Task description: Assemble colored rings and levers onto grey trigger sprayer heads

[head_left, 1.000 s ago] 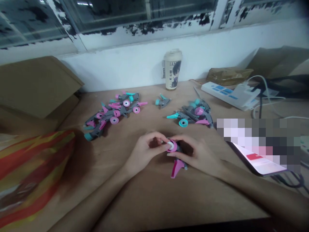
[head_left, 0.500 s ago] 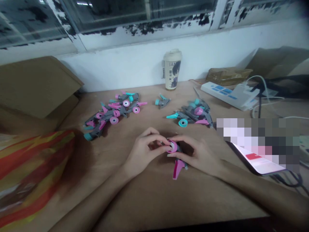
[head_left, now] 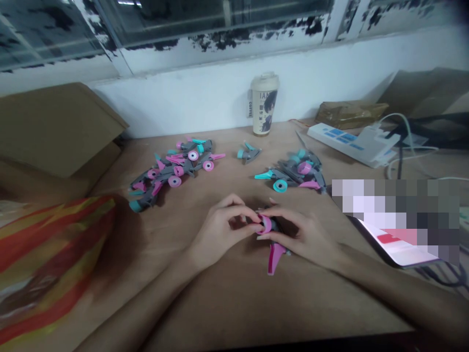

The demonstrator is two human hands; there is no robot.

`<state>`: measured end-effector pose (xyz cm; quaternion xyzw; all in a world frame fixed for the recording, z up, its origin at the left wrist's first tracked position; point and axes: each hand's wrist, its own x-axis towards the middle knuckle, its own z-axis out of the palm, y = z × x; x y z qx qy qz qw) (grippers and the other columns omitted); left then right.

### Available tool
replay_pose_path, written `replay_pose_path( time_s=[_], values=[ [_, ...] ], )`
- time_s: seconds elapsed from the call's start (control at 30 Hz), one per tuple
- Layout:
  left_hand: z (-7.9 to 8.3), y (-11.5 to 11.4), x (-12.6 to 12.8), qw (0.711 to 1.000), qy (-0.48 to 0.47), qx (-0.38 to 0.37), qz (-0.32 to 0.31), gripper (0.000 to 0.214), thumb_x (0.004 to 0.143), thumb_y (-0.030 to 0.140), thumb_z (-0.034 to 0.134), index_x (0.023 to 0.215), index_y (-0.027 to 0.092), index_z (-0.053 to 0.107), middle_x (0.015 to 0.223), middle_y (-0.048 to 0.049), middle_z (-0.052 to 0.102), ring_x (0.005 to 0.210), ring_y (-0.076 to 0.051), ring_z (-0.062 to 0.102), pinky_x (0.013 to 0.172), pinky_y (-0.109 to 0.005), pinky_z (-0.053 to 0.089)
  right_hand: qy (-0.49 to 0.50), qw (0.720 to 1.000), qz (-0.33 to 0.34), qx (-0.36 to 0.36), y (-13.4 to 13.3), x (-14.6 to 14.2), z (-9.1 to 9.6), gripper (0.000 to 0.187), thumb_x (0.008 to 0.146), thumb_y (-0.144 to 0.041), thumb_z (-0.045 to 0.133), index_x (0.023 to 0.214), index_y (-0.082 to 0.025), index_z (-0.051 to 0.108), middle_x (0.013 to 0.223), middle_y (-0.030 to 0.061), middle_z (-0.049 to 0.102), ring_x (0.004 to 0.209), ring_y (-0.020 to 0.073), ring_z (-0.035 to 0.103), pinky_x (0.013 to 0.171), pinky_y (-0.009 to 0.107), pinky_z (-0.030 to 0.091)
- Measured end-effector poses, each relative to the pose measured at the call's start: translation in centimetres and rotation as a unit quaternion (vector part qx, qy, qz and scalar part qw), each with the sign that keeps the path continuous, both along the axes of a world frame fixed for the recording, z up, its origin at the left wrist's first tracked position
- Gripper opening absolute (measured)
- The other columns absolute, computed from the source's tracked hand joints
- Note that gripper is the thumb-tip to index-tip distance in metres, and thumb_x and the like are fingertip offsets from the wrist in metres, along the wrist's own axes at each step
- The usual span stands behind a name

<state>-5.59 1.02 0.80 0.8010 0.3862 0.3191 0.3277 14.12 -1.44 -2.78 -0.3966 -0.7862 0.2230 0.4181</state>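
Note:
Both my hands meet at the middle of the wooden table (head_left: 227, 298) around one small spray-trigger part (head_left: 274, 255), grey with a pink lever that sticks out toward me. My right hand (head_left: 304, 234) wraps the grey body. My left hand (head_left: 223, 230) pinches the pink round cap (head_left: 266, 224) at its end with thumb and fingertips. A heap of pink and grey trigger parts (head_left: 172, 168) lies further back on the left. A smaller heap with teal and pink ones (head_left: 295, 173) lies back right. A single teal one (head_left: 248, 153) sits between them.
A lidded paper cup (head_left: 264, 103) stands by the white wall. A cardboard box (head_left: 54, 132) is at the left, a red and yellow striped bag (head_left: 47, 264) at the near left. A white power strip (head_left: 351, 142) with cables and a phone (head_left: 397, 244) lie at the right.
The cap's white face showed earlier; now my left fingers cover it and only its pink rim shows. The part and both hands have shifted slightly right and toward me.

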Motion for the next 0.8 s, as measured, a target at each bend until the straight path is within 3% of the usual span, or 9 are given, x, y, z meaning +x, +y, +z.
replay_pose_path(
  time_s=[0.4,0.6,0.8],
  values=[
    [-0.2,-0.2,0.1,0.999,0.031,-0.017,0.016,0.007,0.075,0.024,0.068,0.081,0.021,0.071,0.075,0.0016,0.056,0.062,-0.007,0.052,0.057,-0.020,0.042,-0.028,0.999,-0.017,0.033,-0.3,-0.1,-0.3,0.027,0.082,-0.031,0.061,0.108,-0.023,0.061,0.104,0.0028,0.070,0.098,0.0208,0.065,0.097,0.040,0.047],
    [0.0,-0.7,0.4,0.997,0.043,0.024,0.057,0.007,0.074,0.026,0.069,0.078,0.021,0.071,0.072,0.0017,0.057,0.061,-0.008,0.053,0.057,-0.020,0.042,-0.023,0.999,-0.033,0.027,-0.3,-0.2,-0.2,0.028,0.081,-0.031,0.063,0.108,-0.023,0.061,0.105,0.0022,0.069,0.104,0.0199,0.063,0.095,0.036,0.048],
    [0.5,-1.3,0.7,0.997,0.036,0.042,0.058,0.008,0.077,0.024,0.067,0.082,0.020,0.071,0.076,0.0005,0.057,0.060,-0.007,0.053,0.057,-0.020,0.044,0.018,0.999,-0.015,0.031,-0.2,0.0,0.2,0.028,0.080,-0.028,0.065,0.107,-0.024,0.062,0.106,0.0009,0.069,0.100,0.0182,0.064,0.099,0.038,0.046]
  ],
)
